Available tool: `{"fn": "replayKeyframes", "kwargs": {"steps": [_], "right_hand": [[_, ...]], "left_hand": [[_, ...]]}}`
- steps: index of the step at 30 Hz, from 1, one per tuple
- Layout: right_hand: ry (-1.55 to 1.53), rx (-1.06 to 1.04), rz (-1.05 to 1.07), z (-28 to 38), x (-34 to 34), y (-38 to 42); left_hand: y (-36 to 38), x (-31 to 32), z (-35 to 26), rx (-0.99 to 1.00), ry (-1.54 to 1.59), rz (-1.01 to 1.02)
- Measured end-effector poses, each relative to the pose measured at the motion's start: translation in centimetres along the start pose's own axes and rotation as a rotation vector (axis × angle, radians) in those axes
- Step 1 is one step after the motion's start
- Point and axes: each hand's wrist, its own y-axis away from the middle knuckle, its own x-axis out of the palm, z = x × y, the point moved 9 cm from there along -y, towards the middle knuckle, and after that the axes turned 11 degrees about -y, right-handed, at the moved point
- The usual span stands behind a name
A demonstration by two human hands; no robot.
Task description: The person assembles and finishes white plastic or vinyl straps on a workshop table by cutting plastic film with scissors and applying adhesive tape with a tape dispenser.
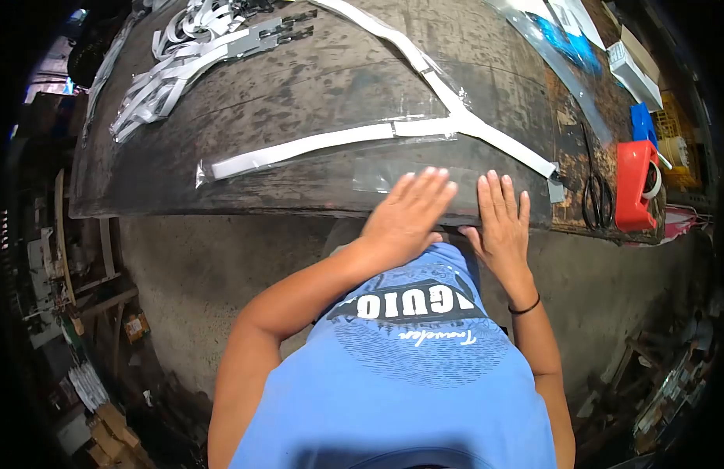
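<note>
Stretching across the upper view, the dark, scuffed surface (299,94) carries everything near the hands. Across its middle lies a white Y-shaped strap (307,143) partly sleeved in clear plastic, laid flat and spread out, probably so that both branches and the join can be seen at once. The long axis of its stem runs slantwise, from the join down to the right and towards the person; one branch reaches left, almost parallel to the near edge, and the other points away, up and to the left. Farther off at the left, a bundle of white straps (174,74) is heaped, perhaps to leave working room.

The left hand (411,211) is flat, its fingers long and close together, reaching over a clear film piece (371,176), seemingly to steady or smooth it. The right hand (504,215) is flattened too, thumb apart, beside it at the near edge. Neither grasps anything visible; whether the palms press down, I cannot tell.

A red tape dispenser (631,187) stands at the right, within reach, with black scissors (596,205) just beside it. Smallest, a grey tab (556,190) sits at the stem's end.
</note>
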Motion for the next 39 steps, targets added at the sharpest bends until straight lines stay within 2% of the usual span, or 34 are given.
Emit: {"fn": "replayKeyframes", "kwargs": {"steps": [2,5,6,7,9,11,13,15,17,19,21,22,23,25,27,29,30,31,33,37,38,39], "right_hand": [[-0.019,0.016,-0.001,-0.1,-0.2,-0.1],[-0.007,0.001,-0.015,-0.2,0.0,-0.1],[-0.01,-0.006,-0.02,-0.2,0.0,-0.2],[-0.025,-0.023,-0.053,-0.2,-0.2,-0.1],[-0.039,-0.035,-0.091,-0.2,-0.3,-0.1],[-0.097,-0.078,-0.168,-0.1,-1.0,0.1],[-0.123,-0.119,-0.231,0.4,-1.6,0.4],[-0.125,-0.137,-0.308,0.5,-3.0,0.6],[-0.388,-0.056,-0.266,0.2,-4.1,0.6],[-0.671,0.142,-0.304,-0.1,-5.7,0.9],[-0.924,0.254,-0.329,0.1,-7.0,1.3],[-1.072,0.31,-0.344,0.0,-6.9,1.7],[-1.057,0.326,-0.369,-0.1,-7.1,2.2],[-1.392,0.412,-0.438,-1.0,-6.3,3.2],[-1.437,0.413,-0.503,-1.9,-6.3,3.9],[-1.006,0.316,-0.704,-2.5,-9.2,5.0],[-0.88,0.23,-0.71,-2.1,-10.4,5.1],[-0.882,0.232,-0.717,-2.5,-10.8,5.3],[-0.863,0.192,-0.803,-3.0,-11.9,5.7],[-0.921,0.169,-0.854,-4.2,-12.9,5.8],[-0.952,0.161,-0.865,-4.5,-12.9,5.9],[-0.949,0.162,-0.872,-4.6,-13.0,6.0]], "left_hand": [[3.6,-1.3,4.4,-0.207,-0.006,0.039],[9.4,-3.0,8.9,-0.385,-0.219,0.127],[10.9,-3.7,10.0,-0.456,-0.243,0.118],[11.7,-5.7,10.8,-0.511,-0.26,-0.037],[12.8,-7.6,11.5,-0.624,-0.143,-0.255],[11.4,-7.4,9.8,-0.725,0.269,-0.244],[9.3,-4.0,5.3,-0.568,0.589,-0.01],[7.7,-1.1,2.5,-0.447,0.623,0.24],[6.4,-0.4,2.8,-0.429,0.708,0.392],[5.3,0.8,1.5,-0.262,0.707,0.465],[4.3,1.7,0.0,-0.121,0.815,0.489],[3.5,2.1,-0.3,-0.116,0.887,0.528],[2.4,2.4,-1.0,-0.085,0.887,0.538],[-1.0,1.5,-2.3,-0.087,1.386,0.385],[-3.3,1.6,-3.6,-0.095,1.456,0.427],[-5.0,1.7,-4.5,-0.002,1.476,0.383],[-5.8,1.2,-4.3,-0.017,1.557,0.24],[-6.4,0.9,-4.2,-0.015,1.553,0.247],[-8.3,-1.4,-2.7,0.083,1.364,0.06],[-10.3,-3.6,-2.4,0.182,1.042,-0.004],[-10.6,-3.4,-1.9,0.16,1.029,-0.085],[-10.9,-3.4,-2.2,0.167,1.028,-0.082]]}}
